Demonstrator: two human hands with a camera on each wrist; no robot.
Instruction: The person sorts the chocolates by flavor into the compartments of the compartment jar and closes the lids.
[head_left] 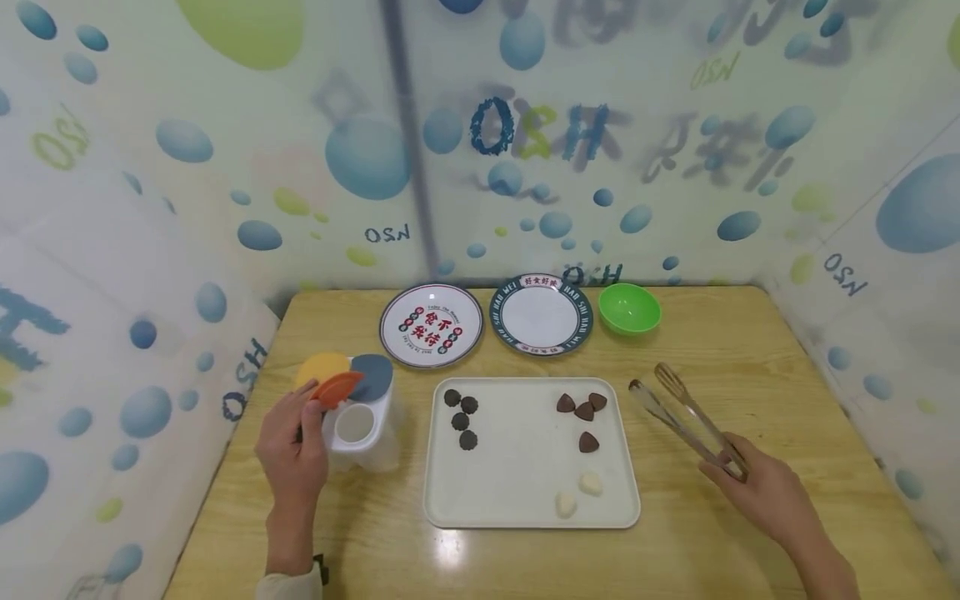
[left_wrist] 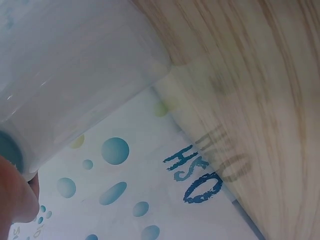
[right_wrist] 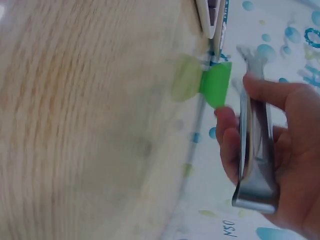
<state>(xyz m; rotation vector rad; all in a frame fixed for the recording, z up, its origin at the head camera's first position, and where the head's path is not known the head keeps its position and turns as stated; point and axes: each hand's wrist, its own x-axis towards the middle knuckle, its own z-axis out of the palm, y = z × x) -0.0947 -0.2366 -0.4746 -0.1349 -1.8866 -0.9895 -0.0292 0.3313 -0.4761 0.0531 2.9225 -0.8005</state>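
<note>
While the left hand point(head_left: 294, 446) pinches an orange lid point(head_left: 337, 389), the right hand point(head_left: 757, 483) grips metal tongs point(head_left: 686, 419) (arms spread).

Wooden table point(head_left: 750, 350) bears tray point(head_left: 517, 508), two plates point(head_left: 431, 325), green bowl point(head_left: 629, 307), perhaps a canister point(head_left: 363, 429).

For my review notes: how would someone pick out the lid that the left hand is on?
Start at the white tray in the middle of the wooden table; just left of it stands a white multi-compartment container. The left hand holds its orange lid, flipped open over a round opening. Its neighbours behind are a yellow lid and a grey-blue lid.
</note>
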